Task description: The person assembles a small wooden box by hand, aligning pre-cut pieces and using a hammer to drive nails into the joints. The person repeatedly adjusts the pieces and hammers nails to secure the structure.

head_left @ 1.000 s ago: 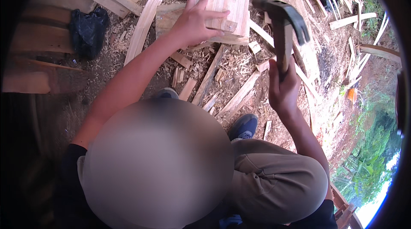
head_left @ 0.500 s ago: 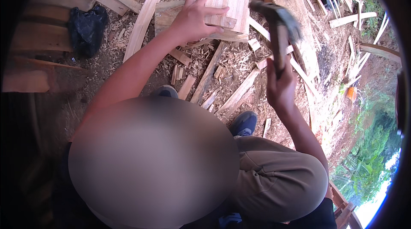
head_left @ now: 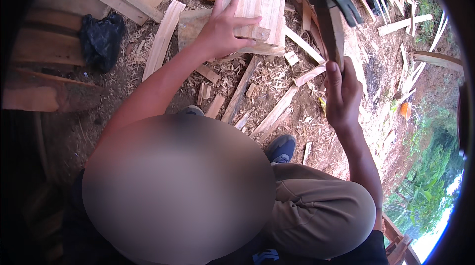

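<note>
The claw hammer (head_left: 330,25) is lifted higher than half a second ago, clear of the stacked wooden strips (head_left: 262,7), so no blow seems to be landing; the right hand (head_left: 344,94) has its fingers wrapped round it; the left hand (head_left: 220,30) clasps the strips with splayed fingers, atop a wooden block (head_left: 190,26); one hammer, one block, one black plastic bag (head_left: 101,42), two shoes (head_left: 281,148); the strips overlap too closely to count.

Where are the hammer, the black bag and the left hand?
hammer (head_left: 331,26), head view, on its handle
black bag (head_left: 101,43), head view, on its crumpled middle
left hand (head_left: 218,33), head view, on the back of the hand
</note>
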`<state>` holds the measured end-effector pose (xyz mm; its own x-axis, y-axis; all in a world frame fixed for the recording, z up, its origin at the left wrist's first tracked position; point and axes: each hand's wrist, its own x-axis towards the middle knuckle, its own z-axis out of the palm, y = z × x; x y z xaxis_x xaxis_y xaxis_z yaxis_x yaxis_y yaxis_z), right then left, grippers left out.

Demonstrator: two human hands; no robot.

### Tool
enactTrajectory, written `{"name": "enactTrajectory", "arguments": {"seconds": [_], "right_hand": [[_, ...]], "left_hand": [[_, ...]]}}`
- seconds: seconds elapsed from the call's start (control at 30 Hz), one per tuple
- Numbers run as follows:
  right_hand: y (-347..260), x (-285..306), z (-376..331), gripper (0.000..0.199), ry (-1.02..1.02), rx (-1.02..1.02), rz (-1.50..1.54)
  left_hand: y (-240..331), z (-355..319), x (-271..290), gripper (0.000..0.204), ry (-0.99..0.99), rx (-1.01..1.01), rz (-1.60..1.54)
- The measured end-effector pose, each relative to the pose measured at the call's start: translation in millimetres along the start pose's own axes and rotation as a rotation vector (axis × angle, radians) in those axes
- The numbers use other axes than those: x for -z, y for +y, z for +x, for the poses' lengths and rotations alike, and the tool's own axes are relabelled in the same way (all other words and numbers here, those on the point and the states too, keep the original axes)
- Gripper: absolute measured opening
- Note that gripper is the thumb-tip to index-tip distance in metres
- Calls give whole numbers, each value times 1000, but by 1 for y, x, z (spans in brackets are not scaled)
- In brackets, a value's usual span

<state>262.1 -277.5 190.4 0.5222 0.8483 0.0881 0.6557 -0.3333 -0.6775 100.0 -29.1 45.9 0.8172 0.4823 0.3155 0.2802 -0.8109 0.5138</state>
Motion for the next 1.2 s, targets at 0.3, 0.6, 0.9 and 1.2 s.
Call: {"name": "enactTrajectory", "arguments": {"seconds": [0.3,0.6,0.9,1.2], "right_hand": [[16,-29,-16,36,-226,-192,-68],[10,-7,3,46,77,104,73],[30,-37,-22,32,-368,-185,-181],[28,-39,-15,28,-131,-137,-61]], "left_hand": [[3,2,2,64,-8,5,-12],[-7,0,-1,64,6,-16,1],[-9,4,0,63,-18,-5,-18],[-4,5,-2,62,-3,-19,-32]]}}
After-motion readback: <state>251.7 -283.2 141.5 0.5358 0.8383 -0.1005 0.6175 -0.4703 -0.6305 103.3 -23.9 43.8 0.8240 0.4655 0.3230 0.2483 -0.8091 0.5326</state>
